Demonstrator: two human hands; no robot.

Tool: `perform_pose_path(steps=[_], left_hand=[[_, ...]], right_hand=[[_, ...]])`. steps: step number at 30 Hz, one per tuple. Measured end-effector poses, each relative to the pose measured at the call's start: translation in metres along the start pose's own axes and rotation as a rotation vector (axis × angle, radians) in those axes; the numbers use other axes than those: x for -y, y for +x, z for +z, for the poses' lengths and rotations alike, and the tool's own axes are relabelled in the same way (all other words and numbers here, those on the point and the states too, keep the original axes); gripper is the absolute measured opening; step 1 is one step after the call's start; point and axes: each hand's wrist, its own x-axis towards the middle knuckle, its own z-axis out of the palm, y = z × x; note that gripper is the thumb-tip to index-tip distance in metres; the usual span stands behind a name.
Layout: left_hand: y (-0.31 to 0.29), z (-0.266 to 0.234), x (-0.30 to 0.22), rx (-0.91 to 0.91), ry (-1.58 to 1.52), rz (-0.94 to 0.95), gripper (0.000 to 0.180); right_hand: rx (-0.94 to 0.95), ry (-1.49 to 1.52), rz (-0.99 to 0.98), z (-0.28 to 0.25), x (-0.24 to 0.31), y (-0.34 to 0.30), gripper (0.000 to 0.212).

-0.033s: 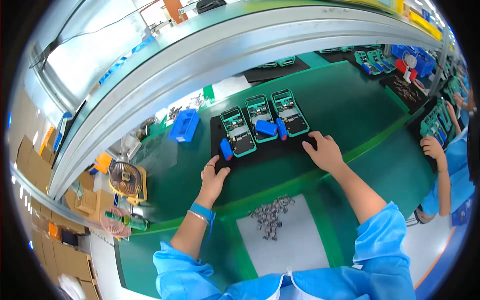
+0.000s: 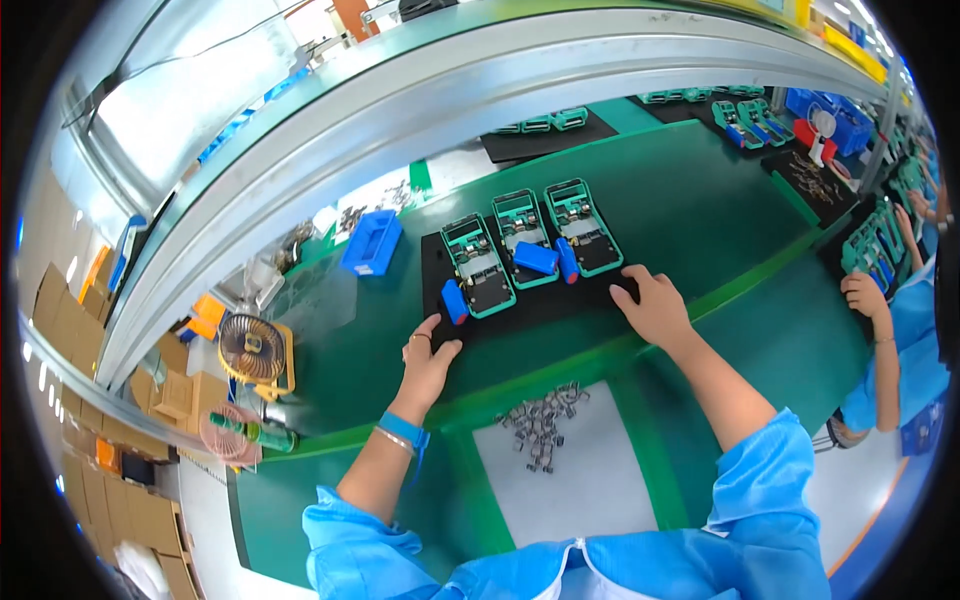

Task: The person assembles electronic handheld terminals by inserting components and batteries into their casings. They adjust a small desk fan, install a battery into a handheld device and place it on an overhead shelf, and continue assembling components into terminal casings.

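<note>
A black mat [image 2: 560,304] lies on the green bench, carrying three teal device housings, a left one [image 2: 478,266], a middle one [image 2: 512,215] and a right one [image 2: 590,235], with circuit parts inside. Three blue battery packs are with them: one [image 2: 453,301] beside the left housing, one [image 2: 536,257] lying on the middle housing, one [image 2: 567,260] against the right housing. My left hand [image 2: 427,365] holds the mat's near left corner between thumb and fingers. At the near right edge, my right hand [image 2: 655,308] grips the mat likewise, fingertips partly hidden.
Small metal parts [image 2: 541,425] are heaped on a pale sheet [image 2: 575,500] nearest me. A blue bin [image 2: 372,242] and a yellow fan [image 2: 253,348] stand to the left. An aluminium beam [image 2: 450,130] crosses above the bench. At right, a co-worker's hand [image 2: 863,294] rests near more housings.
</note>
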Motion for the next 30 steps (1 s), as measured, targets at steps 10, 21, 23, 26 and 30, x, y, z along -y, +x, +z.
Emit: perform_pose_path(steps=[10,21,23,26,30], left_hand=[[-0.153,0.009,0.045,0.09,-0.213,0.07,0.066],[-0.113,0.047,0.003,-0.257,0.19,0.451,0.056],[-0.106,0.055,0.002,-0.326,0.275,0.547,0.051],[-0.099,0.061,-0.01,-0.326,0.399,0.629,0.05],[-0.091,0.064,-0.006,-0.279,0.477,0.623,0.048]], right_hand=[[-0.092,0.239,-0.157,0.021,-0.063,-0.115,0.029],[0.283,0.273,-0.494,0.055,0.039,-0.181,0.01],[0.259,0.251,-0.496,0.056,0.042,-0.18,0.01],[0.326,0.24,-0.462,0.048,0.048,-0.174,0.01],[0.442,0.084,-0.499,0.036,0.057,-0.168,0.012]])
